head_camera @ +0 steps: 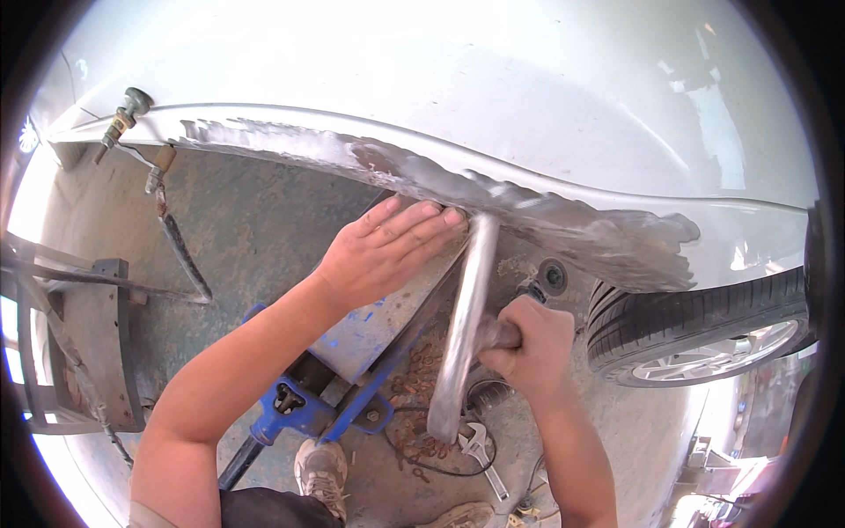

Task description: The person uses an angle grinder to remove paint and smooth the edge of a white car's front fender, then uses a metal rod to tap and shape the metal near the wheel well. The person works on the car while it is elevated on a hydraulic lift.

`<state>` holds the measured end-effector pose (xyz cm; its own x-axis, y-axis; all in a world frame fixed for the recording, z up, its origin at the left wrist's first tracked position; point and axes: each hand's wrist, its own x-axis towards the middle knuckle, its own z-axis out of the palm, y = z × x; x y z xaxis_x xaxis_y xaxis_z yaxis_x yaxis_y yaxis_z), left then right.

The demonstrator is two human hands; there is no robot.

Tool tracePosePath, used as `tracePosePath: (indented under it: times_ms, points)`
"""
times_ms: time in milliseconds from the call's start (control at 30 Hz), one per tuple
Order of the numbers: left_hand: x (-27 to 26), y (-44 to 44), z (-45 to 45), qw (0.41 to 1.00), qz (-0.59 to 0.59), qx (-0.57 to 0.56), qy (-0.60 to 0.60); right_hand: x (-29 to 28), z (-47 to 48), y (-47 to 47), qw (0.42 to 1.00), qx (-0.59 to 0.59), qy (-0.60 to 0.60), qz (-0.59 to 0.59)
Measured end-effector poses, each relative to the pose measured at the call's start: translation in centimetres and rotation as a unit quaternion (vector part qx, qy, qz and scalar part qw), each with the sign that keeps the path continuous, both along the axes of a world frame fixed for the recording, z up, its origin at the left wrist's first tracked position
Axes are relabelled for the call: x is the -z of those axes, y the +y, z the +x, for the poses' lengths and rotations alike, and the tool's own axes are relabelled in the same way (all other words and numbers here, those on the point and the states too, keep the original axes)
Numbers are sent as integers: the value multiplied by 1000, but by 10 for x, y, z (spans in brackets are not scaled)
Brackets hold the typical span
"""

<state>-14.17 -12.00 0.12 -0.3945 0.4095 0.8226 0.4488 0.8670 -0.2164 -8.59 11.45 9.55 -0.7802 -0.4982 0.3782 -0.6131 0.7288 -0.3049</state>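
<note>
My right hand (538, 336) grips the short handle of a long-headed metal hammer (465, 323). One end of its head is at the lower edge of a white car's sill, and the head looks slightly blurred. My left hand (396, 254) lies flat, fingers extended, with its fingertips at the sill's underside just left of the hammer. It holds nothing visible; its palm is hidden. Along the sill runs a strip ground to bare metal (548, 214), uneven and brownish in places. Below my left hand is a blue floor jack (297, 406) with a grey top plate.
A car wheel (700, 336) stands to the right. An angle grinder (551, 276) lies beneath the sill. An adjustable wrench (484, 459), a cable and several rusty metal pieces (422, 376) are on the floor. A clamp-like fitting (122, 119) sits at the sill's left end, near a metal frame (109, 343).
</note>
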Motion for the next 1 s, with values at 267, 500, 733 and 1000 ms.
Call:
tracePosePath:
  times_ms: [267,500,733,1000]
  points:
    - [-2,-11,1,996,-89,-31,13,4,2,-9,1000,-6,-18,-10]
    - [1,-7,3,999,-24,-20,-23,5,4,-12,984,-165,61,-20]
    - [1,-6,3,1000,-23,-12,-16,5,1,-18,990,-138,35,-11]
    - [2,-7,4,999,-26,-10,-24,6,3,-25,988,-149,31,-25]
